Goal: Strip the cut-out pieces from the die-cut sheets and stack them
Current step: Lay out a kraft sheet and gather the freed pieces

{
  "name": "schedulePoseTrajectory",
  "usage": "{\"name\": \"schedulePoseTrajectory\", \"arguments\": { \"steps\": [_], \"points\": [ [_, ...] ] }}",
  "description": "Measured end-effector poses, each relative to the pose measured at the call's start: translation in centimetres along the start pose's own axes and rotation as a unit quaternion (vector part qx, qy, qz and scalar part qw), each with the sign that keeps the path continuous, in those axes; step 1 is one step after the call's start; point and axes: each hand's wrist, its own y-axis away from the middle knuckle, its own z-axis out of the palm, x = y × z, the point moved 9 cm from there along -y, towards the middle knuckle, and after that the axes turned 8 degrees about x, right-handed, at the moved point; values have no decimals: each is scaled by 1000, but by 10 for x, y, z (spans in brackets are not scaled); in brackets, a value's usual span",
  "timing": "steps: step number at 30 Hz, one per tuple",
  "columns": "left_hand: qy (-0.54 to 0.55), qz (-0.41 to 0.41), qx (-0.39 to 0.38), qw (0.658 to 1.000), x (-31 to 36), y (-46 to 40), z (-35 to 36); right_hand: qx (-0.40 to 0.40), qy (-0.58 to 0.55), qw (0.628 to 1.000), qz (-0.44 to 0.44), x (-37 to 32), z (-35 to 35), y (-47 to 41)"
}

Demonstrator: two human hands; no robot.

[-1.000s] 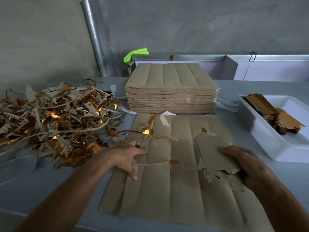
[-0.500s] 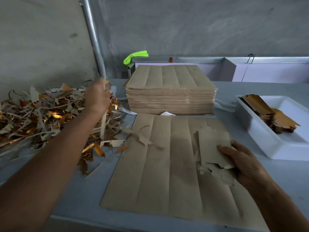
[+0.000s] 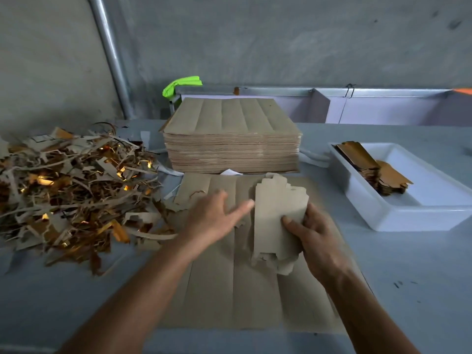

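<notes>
The right hand point(image 3: 313, 232) is clamped on a bundle of cut-out pieces point(image 3: 277, 221) above the flat die-cut sheet point(image 3: 214, 284) on the surface point(image 3: 408, 272). The left hand point(image 3: 215, 215) hovers spread beside the bundle, fingers apart.

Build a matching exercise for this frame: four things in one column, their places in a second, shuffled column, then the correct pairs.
Things:
1. scrap pile
2. tall stack of sheets
3. white tray
4. bundle of cut-out pieces

Places:
A. gripped in the right hand
B. far side of the table, behind the flat sheet
C. right side of the table, holding gold-faced pieces
D. left side of the table

Pairs: 1-D, 2-B, 3-C, 4-A
</notes>
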Motion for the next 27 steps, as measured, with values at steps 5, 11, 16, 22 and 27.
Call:
{"name": "schedulePoseTrajectory", "arguments": {
  "steps": [5,11,16,22,27],
  "points": [
    [437,-86,-120,887,2,28,81,-32,28,995,-88,-12,18,7],
    [484,-19,-84,871,-2,37,82,-23,112,988,-101,10,19,16],
    [493,15,-84,866,10,36,80,-18,73,993,-91,14,22,21],
    [444,-21,-131,886,-6,39,100,-16,97,995,-14,41,22,26],
    [394,-23,-109,912,-10,35,94,-22,108,994,4,46,20,21]
  ]
}}
